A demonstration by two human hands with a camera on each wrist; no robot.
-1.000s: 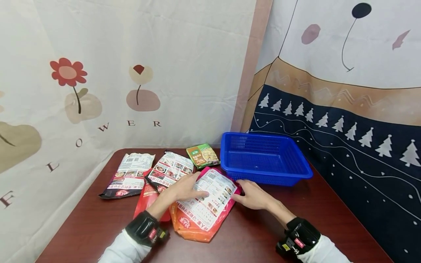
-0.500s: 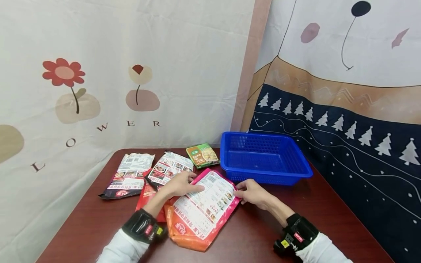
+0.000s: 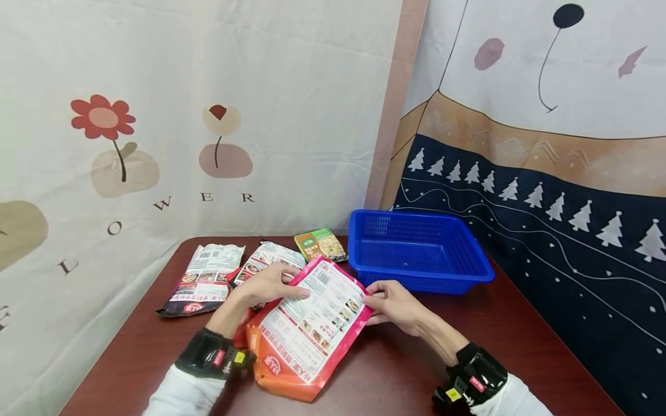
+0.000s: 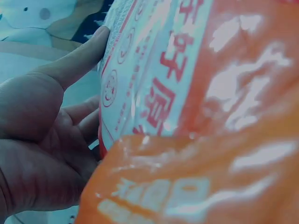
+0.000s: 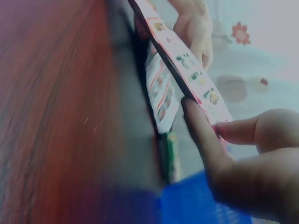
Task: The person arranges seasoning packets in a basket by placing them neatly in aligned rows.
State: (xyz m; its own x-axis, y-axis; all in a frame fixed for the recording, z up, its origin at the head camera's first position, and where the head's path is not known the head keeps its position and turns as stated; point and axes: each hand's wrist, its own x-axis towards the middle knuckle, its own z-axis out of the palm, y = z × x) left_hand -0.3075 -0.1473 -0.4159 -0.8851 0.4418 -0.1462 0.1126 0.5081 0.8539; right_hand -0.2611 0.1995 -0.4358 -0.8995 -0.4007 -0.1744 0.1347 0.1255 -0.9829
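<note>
A large pink-and-orange food pouch, its white printed label facing up, is tilted with its far end raised off the table. My left hand grips its left edge, thumb over the label and fingers behind, as the left wrist view shows the hand beside the orange end of the pouch. At the opposite edge my right hand pinches the pouch. In the right wrist view, thumb and forefinger of that hand lie on either side of the pouch.
A blue plastic basket stands at the back right. Left of it lie a small green-and-orange packet, a black-and-white pouch and another such pouch. A red pouch is partly covered. Curtains hang behind the dark-red table.
Both hands have taken hold of the pink-and-orange pouch. Its far end has risen, and the pouch has shifted left and nearer, covering more of the red pouch.
</note>
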